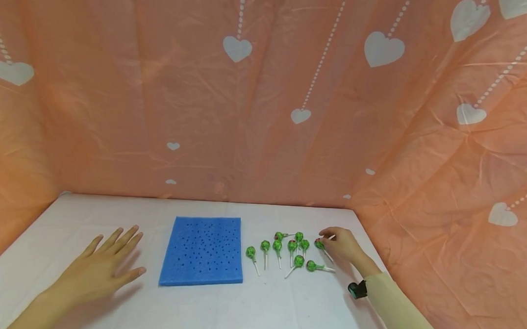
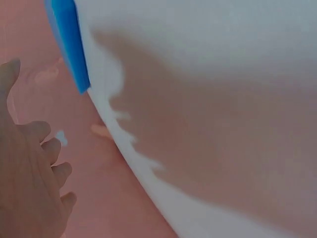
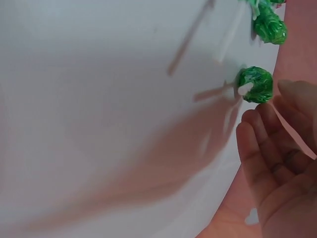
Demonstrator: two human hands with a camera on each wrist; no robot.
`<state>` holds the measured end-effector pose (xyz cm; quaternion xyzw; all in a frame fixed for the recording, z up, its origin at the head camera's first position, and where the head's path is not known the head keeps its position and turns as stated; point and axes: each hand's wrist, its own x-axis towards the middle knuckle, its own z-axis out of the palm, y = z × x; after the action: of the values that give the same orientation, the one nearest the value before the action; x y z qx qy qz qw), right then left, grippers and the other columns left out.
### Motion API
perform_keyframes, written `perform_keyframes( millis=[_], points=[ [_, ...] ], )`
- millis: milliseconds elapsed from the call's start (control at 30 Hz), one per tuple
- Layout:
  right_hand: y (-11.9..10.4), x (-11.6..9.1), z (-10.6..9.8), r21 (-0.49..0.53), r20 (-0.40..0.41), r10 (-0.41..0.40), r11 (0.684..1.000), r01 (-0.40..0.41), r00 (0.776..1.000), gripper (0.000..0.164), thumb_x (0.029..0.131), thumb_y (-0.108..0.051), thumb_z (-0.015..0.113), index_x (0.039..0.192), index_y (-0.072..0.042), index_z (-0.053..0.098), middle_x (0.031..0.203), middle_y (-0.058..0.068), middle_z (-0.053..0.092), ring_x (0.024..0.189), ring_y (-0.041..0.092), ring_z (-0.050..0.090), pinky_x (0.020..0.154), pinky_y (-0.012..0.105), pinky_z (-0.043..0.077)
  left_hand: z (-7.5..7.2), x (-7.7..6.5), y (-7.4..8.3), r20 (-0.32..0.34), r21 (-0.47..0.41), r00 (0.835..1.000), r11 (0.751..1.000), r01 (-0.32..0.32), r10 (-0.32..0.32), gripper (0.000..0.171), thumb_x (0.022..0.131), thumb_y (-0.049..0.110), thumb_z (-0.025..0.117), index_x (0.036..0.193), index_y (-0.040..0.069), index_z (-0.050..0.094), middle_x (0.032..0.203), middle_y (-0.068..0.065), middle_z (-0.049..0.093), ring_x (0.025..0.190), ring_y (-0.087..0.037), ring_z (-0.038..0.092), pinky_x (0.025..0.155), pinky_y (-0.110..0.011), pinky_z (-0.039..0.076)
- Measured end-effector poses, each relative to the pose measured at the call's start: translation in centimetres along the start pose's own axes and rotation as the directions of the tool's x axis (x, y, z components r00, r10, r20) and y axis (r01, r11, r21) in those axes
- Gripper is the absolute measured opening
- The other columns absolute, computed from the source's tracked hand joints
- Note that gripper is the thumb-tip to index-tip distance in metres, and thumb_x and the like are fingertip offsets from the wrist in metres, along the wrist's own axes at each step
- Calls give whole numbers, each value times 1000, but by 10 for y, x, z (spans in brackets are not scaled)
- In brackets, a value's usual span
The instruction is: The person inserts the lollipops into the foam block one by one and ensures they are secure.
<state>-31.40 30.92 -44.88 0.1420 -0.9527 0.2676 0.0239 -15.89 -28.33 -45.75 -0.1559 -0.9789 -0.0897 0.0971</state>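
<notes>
Head view: right hand (image 1: 341,243) at one green lollipop (image 3: 261,88), left hand (image 1: 101,269) free

The step in hand looked like the taking of a single lollipop. Its wrapped head was the rightmost of the loose group on the white table (image 1: 239,313), with its stick slanting toward the person. In the right wrist view, the right thumb and bent fingers stood around that head, at or just beside the wrapper; whether they had closed on it could not be told. The left hand hovered above the table, fingers spread, holding nothing, left of the blue pad (image 1: 202,250). The other lollipops (image 1: 292,246) lay between the pad and the right hand, and none stood in the pad.

The next move, as judged, called for a firm pinch on the head and a straight lift. Some care seemed due, since the stick of a neighbouring lollipop (image 1: 311,265) ended near this one's stick. The left hand had no evident part in that.
</notes>
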Motion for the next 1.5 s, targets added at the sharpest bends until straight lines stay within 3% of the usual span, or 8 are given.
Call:
perform_keyframes(
  millis=[233,367,500,633,1000,1233,1500],
  points=[
    [1,1,-2,-31,53,20,999,-19,998,17,95,-12,74,109,-1,77,95,6,74,81,18,67,73,35,57,6,13,16,53,-9,995,997,-83,83,80,101,60,57,158,6,44,167,-16,35,152,-44,31,115,-23,-28],
    [0,1,-3,-31,73,51,998,-48,996,16,95,-12,75,108,-2,78,96,5,73,83,18,65,72,33,56,8,20,23,83,-58,989,991,-117,122,77,101,59,57,157,6,47,166,-16,35,151,-46,31,120,-25,-22],
    [-1,1,-4,-21,90,66,998,-65,994,14,95,-12,75,105,-3,79,98,6,74,82,18,65,71,30,56,10,27,28,105,-100,984,986,-132,143,77,101,58,57,156,5,47,165,-17,37,151,-48,31,130,-51,0],
    [-1,1,-4,-17,93,61,998,-60,994,12,95,-12,75,103,-3,79,98,7,76,81,18,65,70,30,55,13,34,32,117,-78,980,985,-153,162,78,101,57,58,154,1,48,163,-19,40,150,-48,34,120,-67,24],
    [2,3,1,5,106,68,998,-69,992,12,96,-13,75,103,-4,78,99,6,76,84,17,65,72,31,56,20,42,39,159,-70,971,983,-168,177,78,103,58,54,152,-3,49,162,-22,41,149,-49,35,120,-68,25],
    [3,3,3,29,88,62,997,-65,994,12,95,-12,76,102,-3,78,97,5,76,83,16,66,72,31,57,28,40,37,123,-62,975,982,-180,186,77,103,57,55,151,-3,51,161,-21,42,149,-48,35,120,-67,27],
    [7,4,5,90,50,66,993,-71,997,17,96,-12,74,108,0,77,100,9,77,84,17,69,69,28,57,29,38,37,131,-53,977,986,-161,166,77,102,57,56,153,-2,49,163,-20,39,151,-46,32,120,-65,28]
  ],
)
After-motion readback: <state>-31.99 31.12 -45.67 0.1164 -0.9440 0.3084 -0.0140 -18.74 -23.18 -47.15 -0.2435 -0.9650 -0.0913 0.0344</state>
